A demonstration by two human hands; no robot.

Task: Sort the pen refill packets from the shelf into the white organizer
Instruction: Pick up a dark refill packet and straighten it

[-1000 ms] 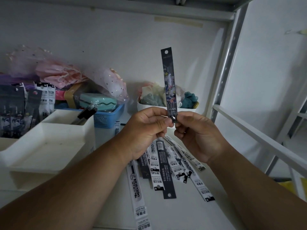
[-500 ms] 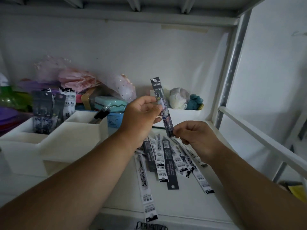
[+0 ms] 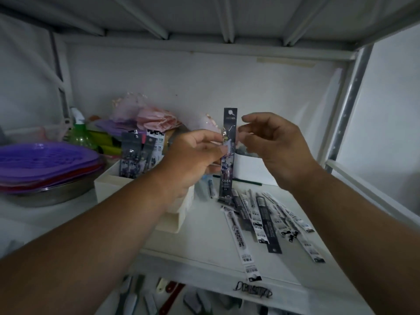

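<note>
**shelfwatcher:** ok going left to right, what's on the far left?

**refill_guy:** A stack of purple plastic trays point(image 3: 43, 160) sitting on a metal basin point(image 3: 52, 192), with a green spray bottle point(image 3: 79, 133) behind them. Next over is the white organizer point(image 3: 109, 185) — its back compartment already has several dark and white refill packets point(image 3: 138, 155) standing upright in it. Pink netting stuff point(image 3: 154, 117) is piled behind that.

**shelfwatcher:** and the hands?

**refill_guy:** The left hand point(image 3: 193, 160) is up in front of the organizer, thumb and fingers pinching a long dark refill packet point(image 3: 228, 153) about halfway down its length. The packet stands pretty much vertical, held in the air above the shelf, hang-hole end up. The right hand point(image 3: 279, 146) is just right of it, fingers loosely curved and spread, holding nothing. Whether a fingertip brushes the packet's edge I can't tell, but it has no grip on it.

**shelfwatcher:** anything behind them?

**refill_guy:** A white tub point(image 3: 252, 169) against the back wall, mostly hidden by the hands.

**shelfwatcher:** the rest of the packets?

**refill_guy:** Lying loose on the white shelf point(image 3: 204, 242) below and right of the hands — a fanned-out pile of packets point(image 3: 266, 219), some white, some dark, overlapping each other. One long white one points toward the front edge. A metal upright point(image 3: 350, 98) frames the right side.
</note>
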